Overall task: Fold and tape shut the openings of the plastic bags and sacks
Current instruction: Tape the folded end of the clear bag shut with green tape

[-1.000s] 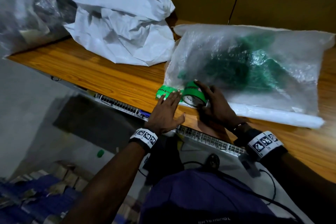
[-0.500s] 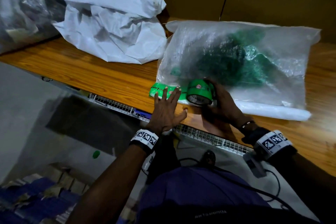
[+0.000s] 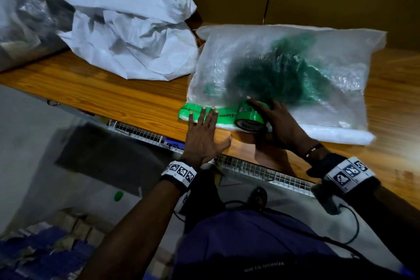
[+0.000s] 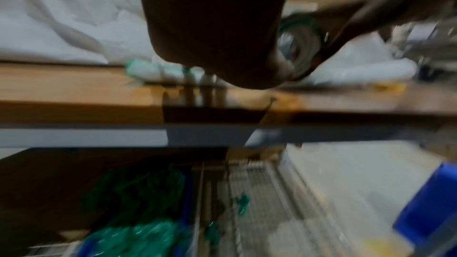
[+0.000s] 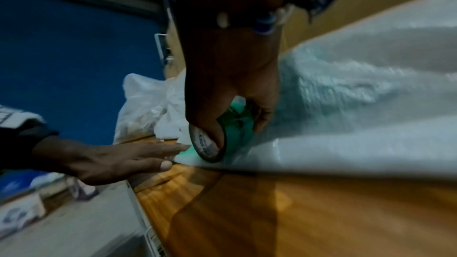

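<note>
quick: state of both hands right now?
Left hand: open, fingers flat on the tape strip.
Right hand: closed on the tape roll.

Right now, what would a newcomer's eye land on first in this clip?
The bright green tape along the folded near edge of the clear bag stands out, with the left hand pressing flat on it and the right hand gripping the tape roll just beyond. Dark green material shows through the bag. A crumpled white sack lies behind, at the table's far left.
</note>
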A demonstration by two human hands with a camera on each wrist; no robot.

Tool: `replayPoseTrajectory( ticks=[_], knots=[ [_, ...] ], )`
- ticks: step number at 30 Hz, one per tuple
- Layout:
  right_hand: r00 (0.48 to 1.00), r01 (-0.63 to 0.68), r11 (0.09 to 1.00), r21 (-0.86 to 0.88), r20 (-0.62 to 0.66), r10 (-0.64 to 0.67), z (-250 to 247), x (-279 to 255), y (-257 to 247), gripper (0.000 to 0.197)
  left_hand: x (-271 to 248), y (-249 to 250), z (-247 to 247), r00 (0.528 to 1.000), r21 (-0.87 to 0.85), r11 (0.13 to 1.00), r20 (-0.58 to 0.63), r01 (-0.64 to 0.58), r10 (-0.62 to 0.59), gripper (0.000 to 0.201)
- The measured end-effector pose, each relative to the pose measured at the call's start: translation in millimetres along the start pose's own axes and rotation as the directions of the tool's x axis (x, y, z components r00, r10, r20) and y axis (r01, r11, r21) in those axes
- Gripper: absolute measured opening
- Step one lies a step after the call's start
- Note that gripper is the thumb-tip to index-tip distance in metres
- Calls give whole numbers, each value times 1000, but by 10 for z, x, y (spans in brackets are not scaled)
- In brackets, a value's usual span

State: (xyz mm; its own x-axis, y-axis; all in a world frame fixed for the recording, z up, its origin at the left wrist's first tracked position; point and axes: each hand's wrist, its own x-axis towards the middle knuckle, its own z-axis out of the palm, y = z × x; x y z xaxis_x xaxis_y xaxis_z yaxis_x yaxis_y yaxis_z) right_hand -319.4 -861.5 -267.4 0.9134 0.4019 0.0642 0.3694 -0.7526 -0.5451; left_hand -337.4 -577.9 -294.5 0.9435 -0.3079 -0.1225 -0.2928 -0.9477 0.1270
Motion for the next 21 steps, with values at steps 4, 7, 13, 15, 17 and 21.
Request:
replayPoseTrajectory(
  ticks=[4, 7, 13, 15, 17, 21],
  knots=[
    [986, -52, 928, 368, -127, 105, 308, -108, -19, 93, 2, 252, 103, 998, -184, 981, -27, -65, 61, 95],
    [953, -7, 857, 516, -256, 162, 434, -144, -108, 83, 17, 205, 165, 998, -188, 980, -17, -62, 60, 95],
    [950, 35, 825, 564, -276, 149, 630, 52, -222, 67, 103, -150, 120, 996, -135, 987, -9, -89, 89, 95],
    [954, 24, 856, 516, -267, 134, 669, 115, -234, 69, 126, -223, 94, 996, -123, 988, -9, -91, 91, 95],
    [973, 3, 906, 423, -212, 95, 585, 121, -198, 71, 131, -240, 86, 995, -118, 988, -10, -100, 99, 94],
    [995, 40, 995, 95, -97, -31, 240, 15, 10, 80, 124, -224, 78, 995, -129, 987, 1, -98, 99, 93]
  ],
)
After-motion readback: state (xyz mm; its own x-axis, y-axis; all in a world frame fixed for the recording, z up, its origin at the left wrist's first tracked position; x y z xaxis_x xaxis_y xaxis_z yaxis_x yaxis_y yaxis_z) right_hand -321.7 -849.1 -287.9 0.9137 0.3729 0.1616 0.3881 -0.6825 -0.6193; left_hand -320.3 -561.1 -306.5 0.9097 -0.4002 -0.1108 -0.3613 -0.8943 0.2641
